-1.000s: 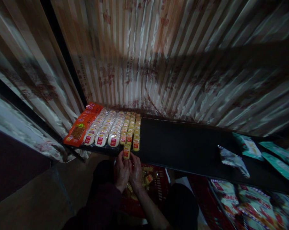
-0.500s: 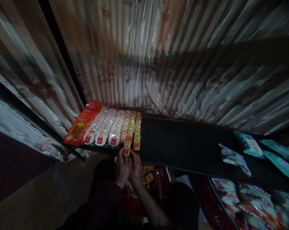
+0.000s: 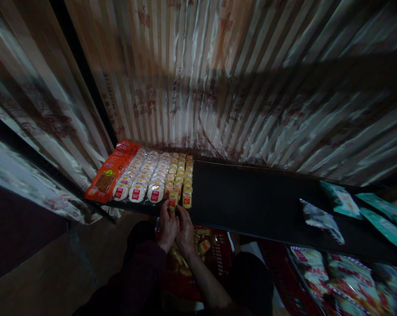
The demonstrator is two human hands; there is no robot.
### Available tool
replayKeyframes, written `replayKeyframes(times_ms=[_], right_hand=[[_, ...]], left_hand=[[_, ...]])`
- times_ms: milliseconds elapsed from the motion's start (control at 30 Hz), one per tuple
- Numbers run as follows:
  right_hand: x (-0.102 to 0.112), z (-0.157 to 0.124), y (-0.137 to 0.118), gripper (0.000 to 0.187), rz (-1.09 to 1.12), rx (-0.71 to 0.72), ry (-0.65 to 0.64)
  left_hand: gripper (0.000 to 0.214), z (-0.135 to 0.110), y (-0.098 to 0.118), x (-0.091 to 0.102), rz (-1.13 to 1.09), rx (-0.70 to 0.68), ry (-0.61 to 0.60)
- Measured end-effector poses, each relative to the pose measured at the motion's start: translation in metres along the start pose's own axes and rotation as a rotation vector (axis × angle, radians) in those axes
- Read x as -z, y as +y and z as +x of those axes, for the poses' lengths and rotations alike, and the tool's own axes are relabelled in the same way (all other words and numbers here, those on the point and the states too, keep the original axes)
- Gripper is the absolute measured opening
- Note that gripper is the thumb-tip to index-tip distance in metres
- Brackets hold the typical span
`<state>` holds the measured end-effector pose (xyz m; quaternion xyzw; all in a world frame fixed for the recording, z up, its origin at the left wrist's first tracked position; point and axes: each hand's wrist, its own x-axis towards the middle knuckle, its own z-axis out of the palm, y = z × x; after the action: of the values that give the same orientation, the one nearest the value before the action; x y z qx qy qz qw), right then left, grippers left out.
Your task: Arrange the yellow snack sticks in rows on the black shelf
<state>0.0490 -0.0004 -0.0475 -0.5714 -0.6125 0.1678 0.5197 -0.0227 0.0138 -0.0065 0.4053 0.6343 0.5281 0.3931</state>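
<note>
Between my fingertips is a small yellow snack packet with a red label, upright at the front of the yellow packet rows. My left hand pinches its left side, and my right hand closes on its lower right. Beside it, another yellow packet stands at the front of the rightmost row. Left of these are rows of round white wrapped snacks with red labels. Orange snack bags overlap at the shelf's left end.
The black shelf runs to the right, bearing a silver packet and several teal packets. Below my hands sits a red bag of yellow packets. A container of larger snack bags stands lower right. A striped curtain hangs behind.
Both hands have moved slightly forward with the yellow packet, which now sits closer against its row. The other goods keep their places.
</note>
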Motion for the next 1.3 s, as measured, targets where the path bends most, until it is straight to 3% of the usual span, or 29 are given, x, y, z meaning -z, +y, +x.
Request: replayKeyframes(times_ms=[233,900,1300], right_hand=[[0.004,-0.001,0.006,0.045,-0.035,0.018,-0.046],[0.007,-0.001,0.011,0.048,0.006,0.011,-0.074],[0.008,-0.004,0.014,0.05,0.009,0.061,-0.095]], left_hand=[[0.036,-0.002,-0.003,-0.003,0.086,-0.07,0.001],[0.035,-0.003,-0.001,-0.008,0.139,-0.073,0.003],[0.039,0.0,-0.012,0.0,0.266,-0.225,-0.073]])
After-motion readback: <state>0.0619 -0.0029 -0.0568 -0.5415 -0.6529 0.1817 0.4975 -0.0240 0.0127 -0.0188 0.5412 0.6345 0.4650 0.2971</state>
